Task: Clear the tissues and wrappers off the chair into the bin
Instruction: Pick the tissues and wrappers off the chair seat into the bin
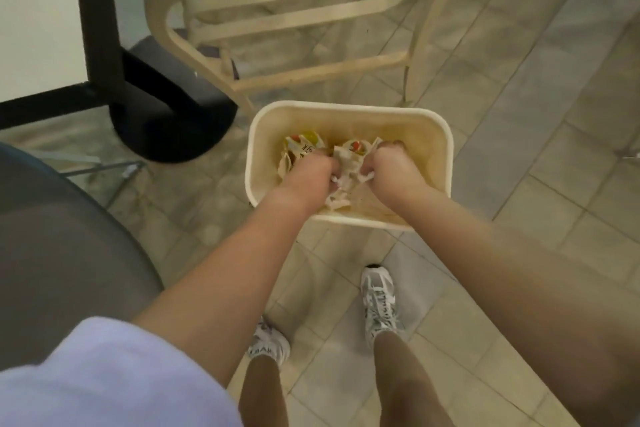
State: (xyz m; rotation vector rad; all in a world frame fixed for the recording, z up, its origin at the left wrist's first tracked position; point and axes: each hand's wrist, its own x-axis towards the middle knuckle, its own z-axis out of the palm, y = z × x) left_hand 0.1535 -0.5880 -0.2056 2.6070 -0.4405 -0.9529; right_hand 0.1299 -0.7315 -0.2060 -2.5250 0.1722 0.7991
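A cream plastic bin (440, 135) stands on the tiled floor in front of my feet. Both hands are over its opening. My left hand (304, 172) is closed around crumpled wrappers (304, 146) printed in yellow and red. My right hand (389, 163) is closed around white tissues (341, 184) and another printed wrapper (353, 149). The bundle of paper hangs between the two fists, just inside the bin's rim. How much lies at the bottom of the bin is hidden by my hands.
A cream plastic chair (277, 10) stands behind the bin. A black table base (166, 114) and pole rise at the left. A grey chair seat (62, 236) curves in at the left edge. My white sneakers (379, 298) stand on the tiles below.
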